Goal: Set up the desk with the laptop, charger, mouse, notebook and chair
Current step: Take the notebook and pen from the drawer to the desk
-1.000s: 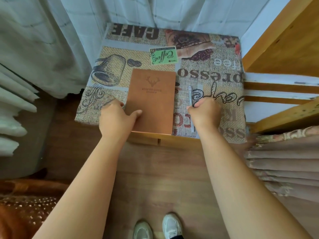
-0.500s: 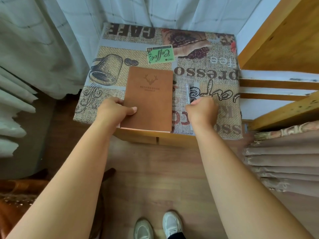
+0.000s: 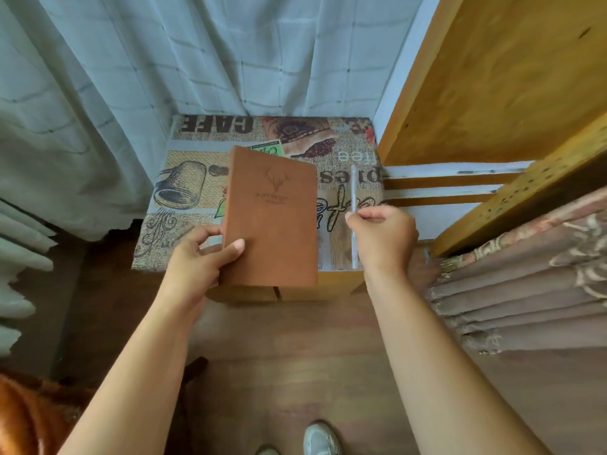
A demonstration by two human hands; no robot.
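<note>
Notebook (image 3: 272, 218), tan-brown leather-look cover stamped with a deer head, lifted clear of a small cloth-covered table (image 3: 184, 195) and held tilted above its front half. Left hand (image 3: 197, 257) clamped on the lower left edge, thumb pressed flat on the cover, other fingers curled behind the spine. Just right of the notebook, slim translucent pen (image 3: 353, 192) gripped upright by the right hand (image 3: 382, 238), fingers closed in a tight fist around its middle, both ends sticking out above and below. Underneath, burlap-coloured tablecloth printed with coffee cups, beans and upside-down "CAFE" lettering, a green printed label (image 3: 266, 149) partly hidden behind the notebook's top edge. Behind, pale checked curtain (image 3: 197, 60); to the right, orange wooden shelving (image 3: 509, 77) and pleated brown fabric (image 3: 525, 290). Below, wooden floor (image 3: 295, 356) and a white shoe (image 3: 320, 440).
</note>
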